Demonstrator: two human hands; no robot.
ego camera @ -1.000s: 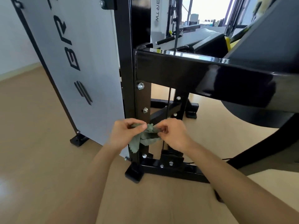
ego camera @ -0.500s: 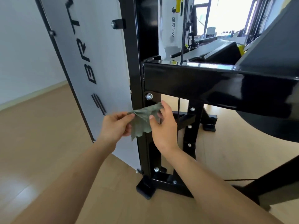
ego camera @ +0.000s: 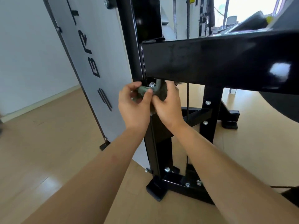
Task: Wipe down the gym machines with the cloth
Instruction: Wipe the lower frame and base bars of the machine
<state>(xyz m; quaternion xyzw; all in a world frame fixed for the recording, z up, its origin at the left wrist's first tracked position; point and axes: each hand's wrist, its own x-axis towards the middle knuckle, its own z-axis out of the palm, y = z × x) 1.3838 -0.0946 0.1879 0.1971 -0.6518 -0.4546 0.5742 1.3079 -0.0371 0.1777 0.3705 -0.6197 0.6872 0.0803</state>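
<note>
My left hand (ego camera: 134,107) and right hand (ego camera: 168,105) both pinch the green cloth (ego camera: 161,93) just under the glossy black beam (ego camera: 210,59). Grey panel (ego camera: 100,46) at left; pale wood floor (ego camera: 48,143).

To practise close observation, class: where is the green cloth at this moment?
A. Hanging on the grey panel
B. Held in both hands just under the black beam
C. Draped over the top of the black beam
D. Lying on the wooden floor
B: the left hand and right hand both grip the green cloth just beneath the black horizontal beam, beside a silver bolt.
</note>
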